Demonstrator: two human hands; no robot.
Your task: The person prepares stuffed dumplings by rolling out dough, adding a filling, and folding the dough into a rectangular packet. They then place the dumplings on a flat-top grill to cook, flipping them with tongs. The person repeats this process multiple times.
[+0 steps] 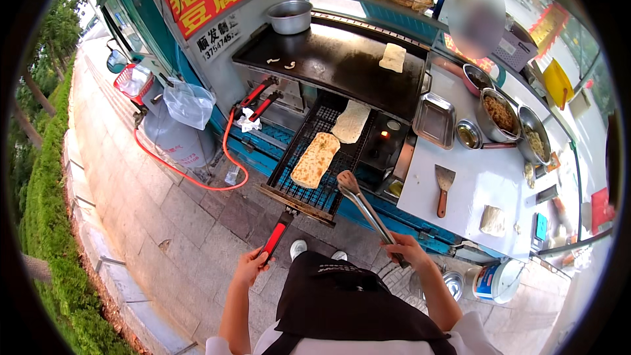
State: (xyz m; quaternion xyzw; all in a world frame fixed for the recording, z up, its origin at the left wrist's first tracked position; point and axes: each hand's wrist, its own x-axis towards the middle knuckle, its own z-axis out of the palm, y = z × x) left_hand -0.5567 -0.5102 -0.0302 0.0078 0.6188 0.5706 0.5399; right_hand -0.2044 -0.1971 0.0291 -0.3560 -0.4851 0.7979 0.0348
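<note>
My left hand (pixel 252 265) grips the red and black handle (pixel 277 236) of a pulled-out wire grill rack (pixel 288 177). On the rack lie a browned flatbread (pixel 316 159) and, farther back, a paler flatbread (pixel 351 121). My right hand (pixel 408 250) holds metal tongs (pixel 369 214) whose brownish tips are beside the rack's right edge, apart from the browned flatbread. Above the rack, a black griddle (pixel 340 59) bears a pale piece of dough (pixel 393 57) near its right end and small scraps at its left.
An aluminium pot (pixel 290 17) stands on the griddle's back left. Right of it, the white counter (pixel 419 185) holds a metal tray (pixel 434 121), a scraper (pixel 443 190), filling bowls (pixel 500 113) and dough (pixel 493 221). A small flame shows beside the rack. A gas cylinder (pixel 177 133) with an orange hose (pixel 197 183) stands left.
</note>
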